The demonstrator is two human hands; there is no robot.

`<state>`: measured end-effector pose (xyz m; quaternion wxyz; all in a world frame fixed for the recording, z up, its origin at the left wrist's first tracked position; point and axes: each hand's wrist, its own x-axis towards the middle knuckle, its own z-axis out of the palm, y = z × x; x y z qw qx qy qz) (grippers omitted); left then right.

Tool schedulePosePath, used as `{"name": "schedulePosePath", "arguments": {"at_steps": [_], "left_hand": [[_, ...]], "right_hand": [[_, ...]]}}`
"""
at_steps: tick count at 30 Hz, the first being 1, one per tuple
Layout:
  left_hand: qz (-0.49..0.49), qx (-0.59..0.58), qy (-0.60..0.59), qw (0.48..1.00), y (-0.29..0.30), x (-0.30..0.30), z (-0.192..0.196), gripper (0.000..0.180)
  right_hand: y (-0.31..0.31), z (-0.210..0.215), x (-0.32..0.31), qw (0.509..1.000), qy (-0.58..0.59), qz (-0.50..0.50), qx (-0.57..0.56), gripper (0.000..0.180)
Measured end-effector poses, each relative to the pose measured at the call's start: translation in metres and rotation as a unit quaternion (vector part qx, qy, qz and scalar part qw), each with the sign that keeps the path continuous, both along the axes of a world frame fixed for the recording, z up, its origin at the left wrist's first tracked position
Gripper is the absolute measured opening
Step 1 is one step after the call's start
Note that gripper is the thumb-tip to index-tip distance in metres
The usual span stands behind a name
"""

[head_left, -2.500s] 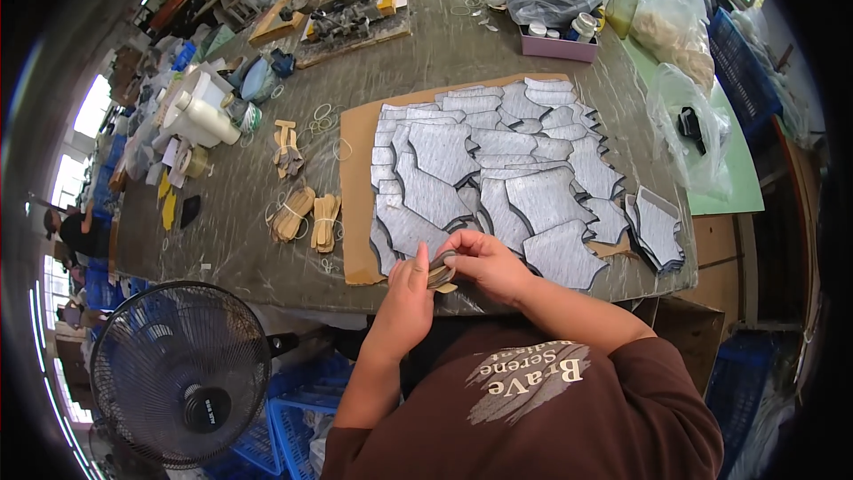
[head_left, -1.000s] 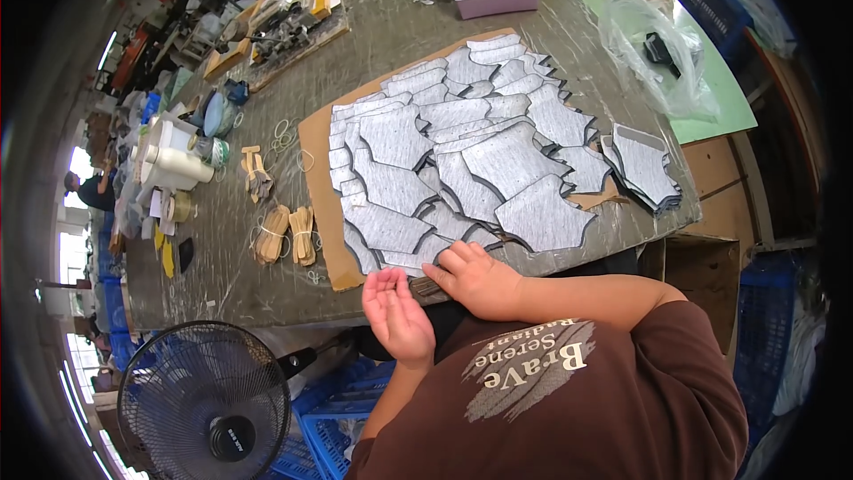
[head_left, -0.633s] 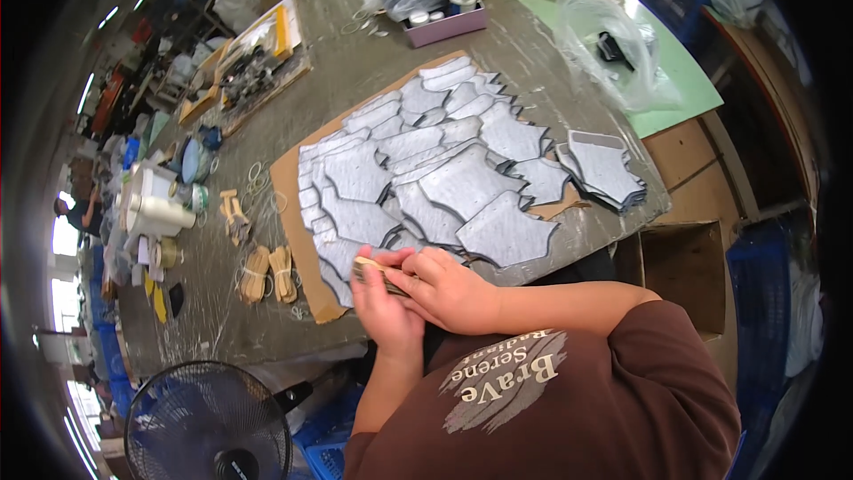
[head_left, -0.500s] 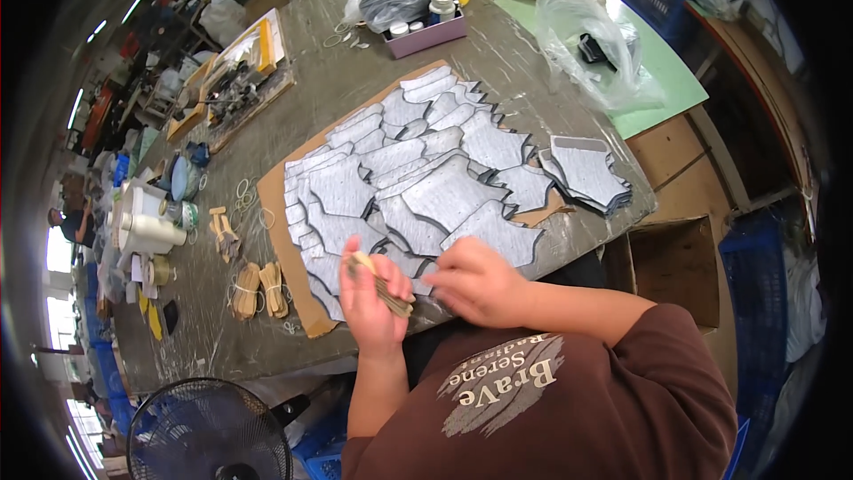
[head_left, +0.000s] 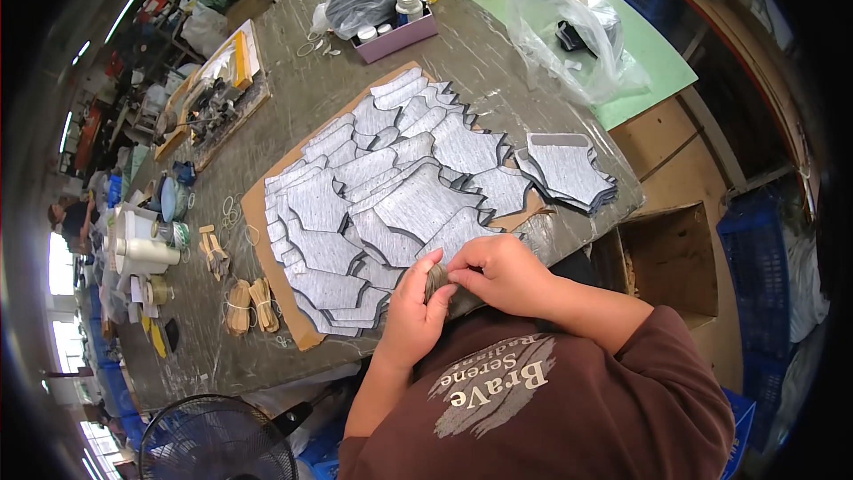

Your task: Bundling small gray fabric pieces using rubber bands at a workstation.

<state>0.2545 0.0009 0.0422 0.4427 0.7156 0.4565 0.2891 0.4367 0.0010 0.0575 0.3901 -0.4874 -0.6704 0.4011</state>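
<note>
While the grey cut-out pieces (head_left: 391,196) are lying spread over the cardboard sheet (head_left: 267,213) on the surface (head_left: 498,53), both hands are now pinching one dark grey piece (head_left: 444,289) together at the near edge; the left hand (head_left: 413,311) and right hand (head_left: 498,271) were slightly apart half a second ago.
</note>
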Motion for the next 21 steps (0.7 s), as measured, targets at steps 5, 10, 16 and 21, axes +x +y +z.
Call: {"name": "schedulePosePath", "arguments": {"at_steps": [5, 10, 16, 21], "left_hand": [[-0.005, 0.016, 0.008, 1.0, 0.0, 0.001, 0.001, 0.038], [-0.016, -0.152, -0.176, 0.973, -0.001, 0.001, -0.004, 0.037], [-0.031, -0.216, -0.258, 0.941, 0.0, 0.0, 0.0, 0.032], [0.092, -0.156, -0.339, 0.923, 0.009, -0.004, -0.008, 0.03]], "right_hand": [[0.004, -0.002, 0.004, 0.998, 0.021, 0.031, -0.046, 0.008], [0.007, -0.006, 0.005, 0.953, 0.195, 0.06, -0.222, 0.006], [0.008, -0.012, 0.001, 0.881, 0.352, 0.097, -0.299, 0.005], [0.01, -0.03, -0.003, 0.862, 0.417, 0.126, -0.26, 0.006]]}}
